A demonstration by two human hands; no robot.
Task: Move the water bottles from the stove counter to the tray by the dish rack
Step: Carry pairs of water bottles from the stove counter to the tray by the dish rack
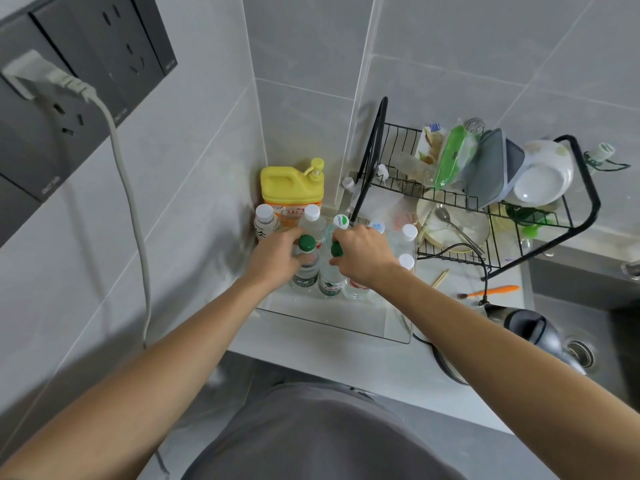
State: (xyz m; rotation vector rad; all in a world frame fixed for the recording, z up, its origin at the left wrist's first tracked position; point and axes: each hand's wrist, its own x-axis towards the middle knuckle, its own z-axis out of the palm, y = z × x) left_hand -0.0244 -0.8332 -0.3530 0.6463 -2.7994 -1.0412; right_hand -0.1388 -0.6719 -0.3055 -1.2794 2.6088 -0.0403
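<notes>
A clear plastic tray (346, 320) sits on the counter left of the black dish rack (585, 202). Two green-capped water bottles stand upright inside it, side by side. My left hand (277, 258) grips the neck of the left green-capped bottle (306, 271). My right hand (363, 254) grips the neck of the right green-capped bottle (330, 282). Several white-capped bottles (408, 237) stand in the tray behind and to the right of them. The stove counter is out of view.
A yellow detergent jug (292, 188) stands in the wall corner behind the tray. The rack holds plates, lids and a bowl. An orange toothbrush (491, 291), a kettle (526, 327) and the sink (588, 341) lie to the right. A cable (135, 220) hangs down the left wall.
</notes>
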